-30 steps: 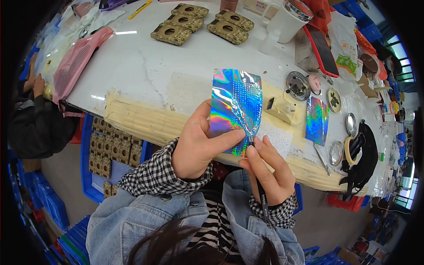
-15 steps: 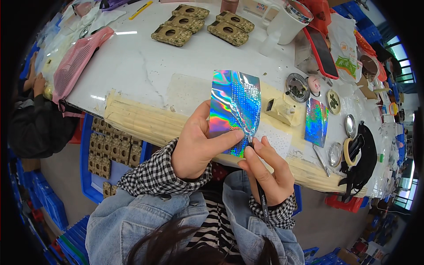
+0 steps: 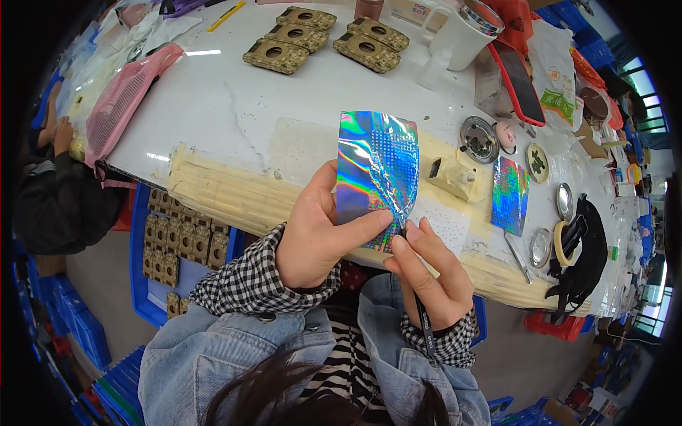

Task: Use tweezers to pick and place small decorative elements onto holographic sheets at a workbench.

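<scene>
My left hand (image 3: 310,233) holds a shiny rainbow holographic sheet (image 3: 373,153) upright above the table edge, thumb pressed on its lower part. Rows of small square marks cover the sheet, and creases run down to its lower right. My right hand (image 3: 435,278) is closed around slim black tweezers (image 3: 425,319), their tip end meeting the sheet beside my left thumb. Whether anything tiny sits at the tip cannot be made out. Just behind my right hand lies a white dotted sheet (image 3: 442,228). A tape-wrapped block (image 3: 453,179) with a small peg stands beyond it.
Several camouflage toy tank hulls (image 3: 285,55) stand at the back; more fill a blue tray (image 3: 148,302) below left. To the right are a second holographic sheet (image 3: 509,195), metal tweezers (image 3: 518,259), small round dishes (image 3: 479,140), a red-cased phone (image 3: 518,85) and a white mug (image 3: 462,39). Another person sits at left.
The sheet has tilted slightly, so its rainbow reflections differ. Both hands stay nearly in place, with the tweezers still at the sheet's lower part.
</scene>
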`<state>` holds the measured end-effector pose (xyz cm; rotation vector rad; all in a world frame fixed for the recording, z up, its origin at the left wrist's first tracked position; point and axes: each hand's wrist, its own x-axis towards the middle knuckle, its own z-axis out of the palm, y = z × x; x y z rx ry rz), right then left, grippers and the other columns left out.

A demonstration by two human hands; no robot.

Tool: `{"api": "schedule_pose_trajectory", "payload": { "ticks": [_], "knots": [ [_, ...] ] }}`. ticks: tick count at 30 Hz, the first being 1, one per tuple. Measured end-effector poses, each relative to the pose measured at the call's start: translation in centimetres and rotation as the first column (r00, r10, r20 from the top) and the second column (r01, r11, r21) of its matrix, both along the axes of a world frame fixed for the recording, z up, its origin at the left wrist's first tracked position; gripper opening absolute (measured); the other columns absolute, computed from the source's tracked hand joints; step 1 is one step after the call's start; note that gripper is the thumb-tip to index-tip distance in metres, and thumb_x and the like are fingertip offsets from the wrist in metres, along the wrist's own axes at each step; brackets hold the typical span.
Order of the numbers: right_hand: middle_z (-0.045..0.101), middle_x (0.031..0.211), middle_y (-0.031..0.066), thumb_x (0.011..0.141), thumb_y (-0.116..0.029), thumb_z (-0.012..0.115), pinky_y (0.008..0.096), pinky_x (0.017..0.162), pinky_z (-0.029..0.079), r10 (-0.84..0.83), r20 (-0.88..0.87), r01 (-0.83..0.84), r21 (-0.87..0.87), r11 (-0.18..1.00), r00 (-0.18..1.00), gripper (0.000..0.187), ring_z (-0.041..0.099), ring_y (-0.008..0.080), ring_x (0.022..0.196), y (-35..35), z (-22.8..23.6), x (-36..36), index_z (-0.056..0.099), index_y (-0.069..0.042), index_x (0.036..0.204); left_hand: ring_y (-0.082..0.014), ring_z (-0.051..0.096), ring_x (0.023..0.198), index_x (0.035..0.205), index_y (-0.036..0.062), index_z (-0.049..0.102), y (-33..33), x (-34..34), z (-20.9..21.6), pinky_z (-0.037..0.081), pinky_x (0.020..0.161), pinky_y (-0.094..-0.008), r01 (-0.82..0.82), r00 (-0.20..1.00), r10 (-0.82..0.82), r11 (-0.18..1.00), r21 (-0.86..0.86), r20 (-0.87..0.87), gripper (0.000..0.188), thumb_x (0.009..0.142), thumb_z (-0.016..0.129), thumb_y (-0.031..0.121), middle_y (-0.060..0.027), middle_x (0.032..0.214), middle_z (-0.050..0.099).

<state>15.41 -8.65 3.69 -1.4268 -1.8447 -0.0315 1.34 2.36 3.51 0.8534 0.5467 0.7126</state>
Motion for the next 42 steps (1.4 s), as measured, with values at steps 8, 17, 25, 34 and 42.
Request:
{"api": "schedule_pose_trajectory", "payload": {
  "ticks": [8, 17, 25, 34, 42],
  "knots": [
    [0.062, 0.108, 0.0157, 0.073, -0.002, 0.076, 0.0438, 0.091, 0.053, -0.009, -0.034, 0.01, 0.021, 1.0, 0.999, 0.039, 0.064, 0.0282, 0.102, -0.24, -0.26, 0.01, 0.067, 0.0, 0.11, -0.0141, 0.061, 0.101, 0.124, -0.0003, 0.041, -0.21, -0.03, -0.08, 0.049, 0.088, -0.0291, 0.01, 1.0, -0.01, 1.0, -0.02, 0.0, 0.047, 0.083, 0.064, -0.005, -0.0091, 0.111, 0.061],
    [0.063, 0.107, 0.0157, 0.071, -0.001, 0.077, 0.0436, 0.091, 0.054, -0.005, -0.077, 0.007, 0.025, 1.0, 0.997, 0.039, 0.064, 0.0278, 0.101, -0.51, -0.38, 0.06, 0.067, 0.0, 0.109, -0.0144, 0.06, 0.101, 0.125, -0.0005, 0.041, -0.46, 0.02, -0.16, 0.05, 0.089, -0.0297, 0.009, 1.0, -0.009, 1.0, -0.008, 0.0, 0.047, 0.084, 0.063, -0.005, -0.0095, 0.111, 0.061],
    [0.063, 0.107, 0.0152, 0.07, -0.002, 0.078, 0.0432, 0.09, 0.055, -0.02, -0.117, 0.026, 0.051, 0.998, 0.993, 0.039, 0.065, 0.0275, 0.098, -0.74, -0.47, 0.01, 0.068, -0.001, 0.108, -0.0143, 0.06, 0.102, 0.125, -0.0014, 0.04, -0.53, 0.02, -0.32, 0.049, 0.089, -0.0296, 0.019, 1.0, -0.02, 1.0, 0.011, 0.018, 0.047, 0.084, 0.063, -0.005, -0.0096, 0.112, 0.06],
    [0.063, 0.106, 0.0151, 0.07, -0.004, 0.078, 0.0437, 0.089, 0.055, -0.009, -0.087, 0.014, 0.054, 0.998, 0.996, 0.039, 0.065, 0.0273, 0.098, -0.85, -0.61, 0.09, 0.068, -0.002, 0.108, -0.0145, 0.06, 0.103, 0.127, -0.0016, 0.038, -0.54, -0.14, -0.11, 0.049, 0.089, -0.0297, 0.029, 1.0, -0.029, 0.999, -0.015, 0.008, 0.049, 0.085, 0.062, -0.005, -0.0096, 0.113, 0.06],
    [0.063, 0.104, 0.015, 0.071, -0.005, 0.079, 0.0442, 0.088, 0.055, -0.007, -0.064, 0.009, 0.032, 0.999, 0.998, 0.038, 0.065, 0.028, 0.098, -0.72, -0.52, 0.13, 0.068, -0.001, 0.107, -0.0146, 0.06, 0.103, 0.126, -0.001, 0.038, -0.55, -0.1, -0.25, 0.049, 0.09, -0.03, 0.015, 1.0, -0.015, 1.0, 0.02, 0.001, 0.048, 0.085, 0.062, -0.005, -0.0098, 0.113, 0.06]
  ]
}}
